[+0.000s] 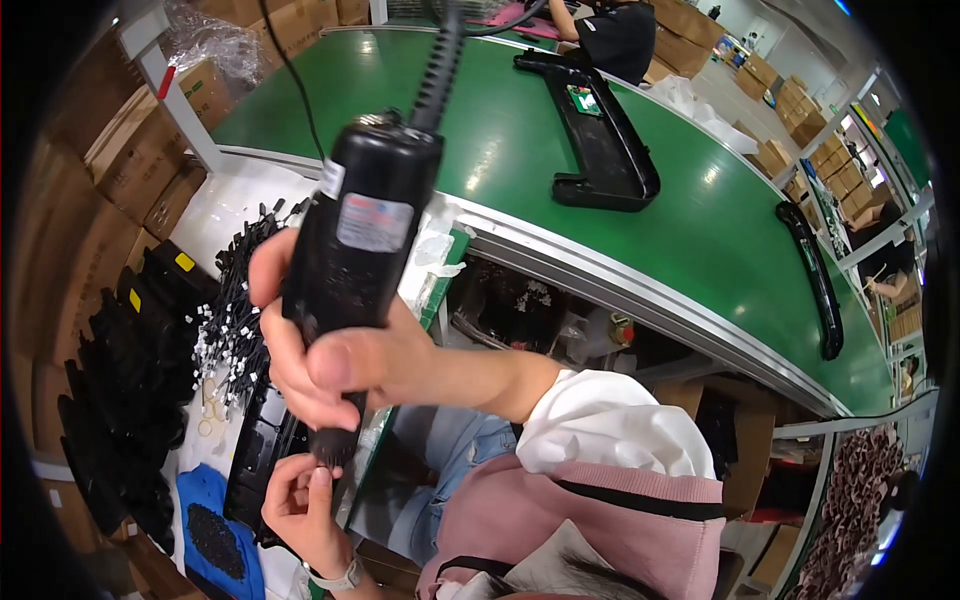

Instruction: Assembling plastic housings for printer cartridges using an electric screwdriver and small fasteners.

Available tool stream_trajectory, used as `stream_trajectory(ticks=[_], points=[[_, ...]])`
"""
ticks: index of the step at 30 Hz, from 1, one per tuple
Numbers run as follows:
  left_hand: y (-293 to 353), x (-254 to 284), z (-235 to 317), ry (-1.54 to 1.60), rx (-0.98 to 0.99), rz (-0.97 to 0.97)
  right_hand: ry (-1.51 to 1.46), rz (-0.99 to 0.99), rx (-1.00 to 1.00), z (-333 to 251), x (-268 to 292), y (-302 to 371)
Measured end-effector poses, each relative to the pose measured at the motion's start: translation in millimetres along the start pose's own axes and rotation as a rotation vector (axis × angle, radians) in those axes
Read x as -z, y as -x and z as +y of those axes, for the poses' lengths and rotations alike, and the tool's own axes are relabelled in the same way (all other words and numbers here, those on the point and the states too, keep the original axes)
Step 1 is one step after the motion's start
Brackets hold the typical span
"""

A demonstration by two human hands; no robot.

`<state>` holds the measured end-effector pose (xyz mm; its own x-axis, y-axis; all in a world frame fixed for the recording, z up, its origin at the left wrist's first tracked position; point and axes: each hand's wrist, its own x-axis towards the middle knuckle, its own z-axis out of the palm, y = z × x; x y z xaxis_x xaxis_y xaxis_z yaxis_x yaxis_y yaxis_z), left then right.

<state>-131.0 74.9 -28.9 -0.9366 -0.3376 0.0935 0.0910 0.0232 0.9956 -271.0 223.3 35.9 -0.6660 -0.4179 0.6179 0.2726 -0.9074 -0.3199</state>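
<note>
Above left hand [308, 520], slanting black screwdriver [350, 275], nose down

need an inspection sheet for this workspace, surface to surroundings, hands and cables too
Surface: green surface bears long black housings; white worktop alongside
Job's things: black tool, pale label on body
Clutter: small dark pieces on blue cloth or bag; black parts crowded at left
Hands: right hand grips tool; left hand, fingertips at its narrow end
Cables: black cord from tool's other end; black leads with white connectors, bunched
Surroundings: cardboard boxes; co-worker beyond green surface

Green surface [700, 240] — black casing [610, 140], black bar [816, 280]
</note>
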Motion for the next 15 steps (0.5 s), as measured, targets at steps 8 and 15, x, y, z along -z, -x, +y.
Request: stream_trajectory(ticks=[8,15], points=[[3.7,7.0,-4.2,0.146,0.037,-0.067,-0.017,0.072,0.065,4.9,4.0,17.5],[6.3,7.7,-7.1,0.118,0.038,-0.142,-0.048,0.095,0.063,5.9,9.8,26.4]])
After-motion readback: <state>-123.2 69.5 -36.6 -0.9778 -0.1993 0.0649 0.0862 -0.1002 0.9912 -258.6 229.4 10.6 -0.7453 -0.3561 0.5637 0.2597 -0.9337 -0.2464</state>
